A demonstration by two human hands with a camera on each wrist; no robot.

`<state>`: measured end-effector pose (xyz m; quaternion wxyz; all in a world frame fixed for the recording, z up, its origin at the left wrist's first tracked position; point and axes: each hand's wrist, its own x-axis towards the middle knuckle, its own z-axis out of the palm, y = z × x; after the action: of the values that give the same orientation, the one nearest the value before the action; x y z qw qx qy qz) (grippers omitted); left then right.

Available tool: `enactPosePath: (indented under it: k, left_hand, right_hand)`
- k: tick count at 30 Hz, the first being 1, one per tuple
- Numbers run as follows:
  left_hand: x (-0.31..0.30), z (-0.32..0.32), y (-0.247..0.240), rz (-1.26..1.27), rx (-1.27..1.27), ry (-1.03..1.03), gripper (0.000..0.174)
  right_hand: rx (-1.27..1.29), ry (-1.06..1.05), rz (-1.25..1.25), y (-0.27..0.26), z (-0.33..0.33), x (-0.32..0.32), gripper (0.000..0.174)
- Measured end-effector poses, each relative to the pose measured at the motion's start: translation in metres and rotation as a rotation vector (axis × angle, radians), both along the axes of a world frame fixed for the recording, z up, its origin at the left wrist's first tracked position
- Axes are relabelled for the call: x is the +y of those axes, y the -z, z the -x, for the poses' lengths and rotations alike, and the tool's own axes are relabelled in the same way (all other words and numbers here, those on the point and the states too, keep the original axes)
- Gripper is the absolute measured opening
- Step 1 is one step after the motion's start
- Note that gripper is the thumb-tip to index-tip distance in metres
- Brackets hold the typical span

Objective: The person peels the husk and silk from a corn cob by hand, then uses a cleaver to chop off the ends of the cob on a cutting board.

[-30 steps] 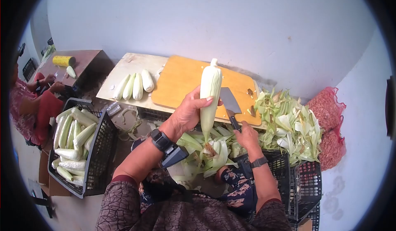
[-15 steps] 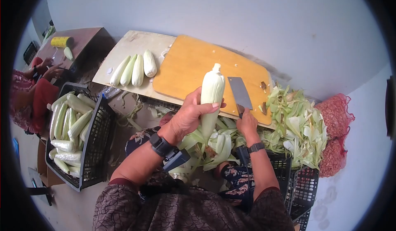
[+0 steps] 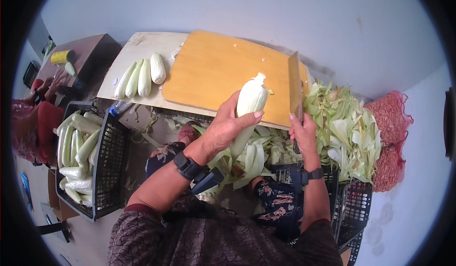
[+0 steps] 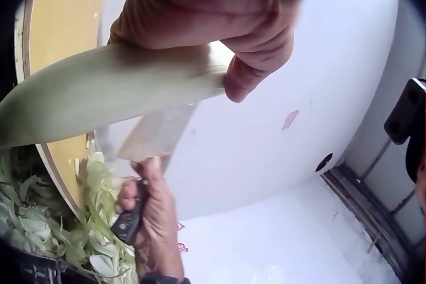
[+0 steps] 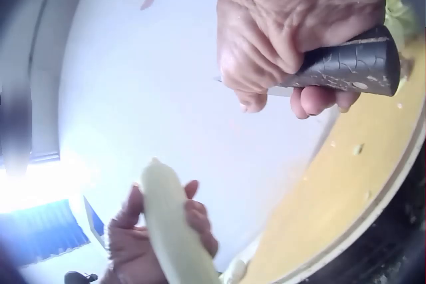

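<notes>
Head view shows the corn (image 3: 251,97) clasped in the left hand (image 3: 229,125) by the board (image 3: 204,71), the knife (image 3: 294,85) gripped in the right hand (image 3: 305,134), four ears (image 3: 144,78) leftward on the desk (image 3: 154,42), and husks (image 3: 343,128) at right.

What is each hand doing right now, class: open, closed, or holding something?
Left hand: closed, holding an ear of corn.
Right hand: closed, holding a cleaver by its dark handle.
</notes>
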<state>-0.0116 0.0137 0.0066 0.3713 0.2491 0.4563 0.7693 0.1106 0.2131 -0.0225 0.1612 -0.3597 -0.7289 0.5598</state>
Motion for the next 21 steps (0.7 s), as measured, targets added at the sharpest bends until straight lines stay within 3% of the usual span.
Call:
enactPosePath:
  k: [2, 8, 11, 13, 15, 17, 19, 21]
  left_hand:
    - [0.006, -0.004, -0.001, 0.027, 0.058, 0.014, 0.055]
    - [0.017, -0.013, -0.009, 0.065, 0.165, 0.095, 0.050]
    - [0.023, -0.008, 0.002, 0.107, 0.216, 0.116, 0.051]
    - [0.026, -0.005, 0.008, 0.139, 0.433, 0.070, 0.051]
    - [0.027, -0.004, 0.005, 0.143, 0.378, 0.083, 0.053]
    - [0.031, -0.003, 0.002, 0.139, 0.330, 0.087, 0.055]
    - [0.035, -0.003, 0.001, 0.163, 0.501, 0.008, 0.058]
    - [0.037, -0.004, -0.002, 0.193, 0.483, 0.021, 0.060]
  right_hand:
    - [0.293, -0.022, -0.077, -0.015, -0.014, -0.002, 0.015]
    - [0.552, 0.071, -0.334, -0.065, -0.034, -0.033, 0.007]
    - [0.409, 0.057, -0.330, -0.064, -0.042, -0.037, 0.005]
    - [0.403, 0.055, -0.297, -0.061, -0.041, -0.043, 0.010]
    - [0.379, 0.050, -0.470, -0.053, -0.041, -0.043, 0.017]
    - [0.396, 0.036, -0.437, -0.054, -0.039, -0.048, 0.023]
    - [0.357, 0.003, -0.668, -0.061, -0.039, -0.052, 0.025]
    - [0.362, -0.021, -0.781, -0.058, -0.040, -0.049, 0.031]
